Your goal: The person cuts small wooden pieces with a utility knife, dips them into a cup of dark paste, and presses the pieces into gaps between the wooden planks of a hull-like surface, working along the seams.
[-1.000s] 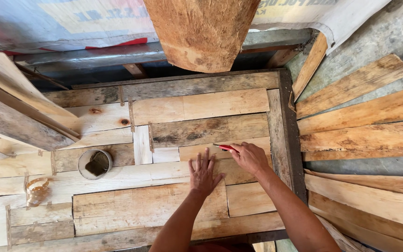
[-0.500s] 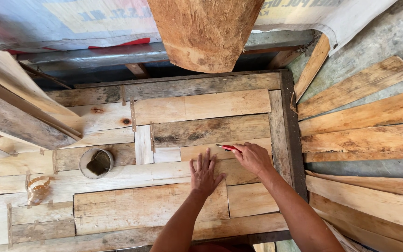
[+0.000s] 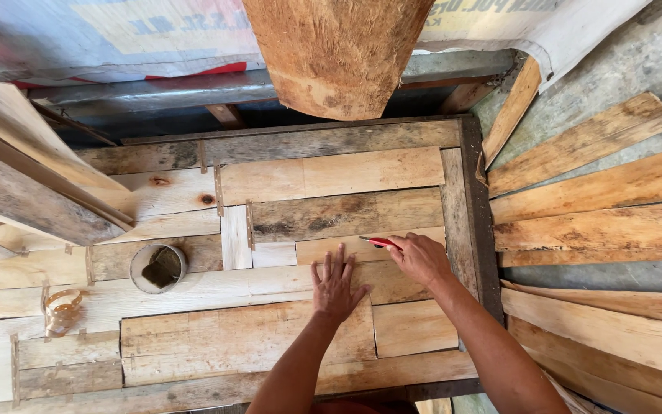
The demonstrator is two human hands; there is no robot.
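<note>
Seen from above, L to R: loose grey planks (image 3: 32,192) lean over the far-left edge of a patchwork board panel (image 3: 216,360), prob. just stacked out of the way. A curl of wood shaving (image 3: 61,310) lies near the left side, and a short open cylinder (image 3: 158,268), maybe a pipe offcut or a tin, stands upright on the boards; its dark contents can't be made out.

Mid-frame, the left hand (image 3: 336,287) lies flat, fingers spread, palm down on a pale board, apparently to steady it. Just beside it, the right hand (image 3: 421,259) is closed round a red-handled tool (image 3: 381,242), thumb and fingers pinching the grip, its tip resting on the narrow board at the seam w/ the darker plank above. Only the red end shows; whether it's a pencil, knife or marker can't be told, the rest being hidden in the fist.

A thick log end (image 3: 339,54) hangs in at the top, cut off by the frame. At right, more raw planks (image 3: 591,222) fan out over concrete floor (image 3: 653,54), within reach. Both forearms run out of the bottom edge; the person isn't otherwise visible.
</note>
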